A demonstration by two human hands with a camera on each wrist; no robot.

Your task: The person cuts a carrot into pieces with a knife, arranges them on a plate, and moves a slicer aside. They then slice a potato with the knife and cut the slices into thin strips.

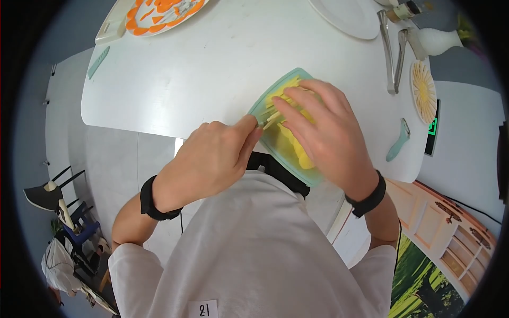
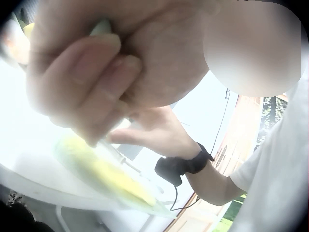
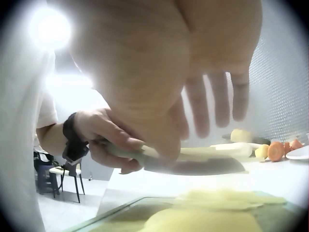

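Note:
My left hand [image 1: 209, 153] grips the pale green handle of a knife [image 3: 198, 167] over the near side of the table. Pale yellow strips [image 3: 193, 154] lie along the blade, as the right wrist view shows. My right hand [image 1: 334, 130] reaches over from the other side, fingers straight and spread, with its thumb tip right at the blade and strips. Beneath both hands is a green-rimmed cutting board [image 1: 269, 94], set at a slant. It bears yellow potato-like slices [image 1: 303, 158] and cut strips [image 1: 283, 91]; my right hand hides part of them.
Farther back are a plate of orange carrot slices [image 1: 143, 29] and a white plate [image 1: 350, 18]. To the right lie metal tongs [image 1: 389, 58], a ribbed oval dish [image 1: 423, 91] and a green peeler [image 1: 398, 143]. A green-handled tool [image 1: 99, 62] lies at the left edge.

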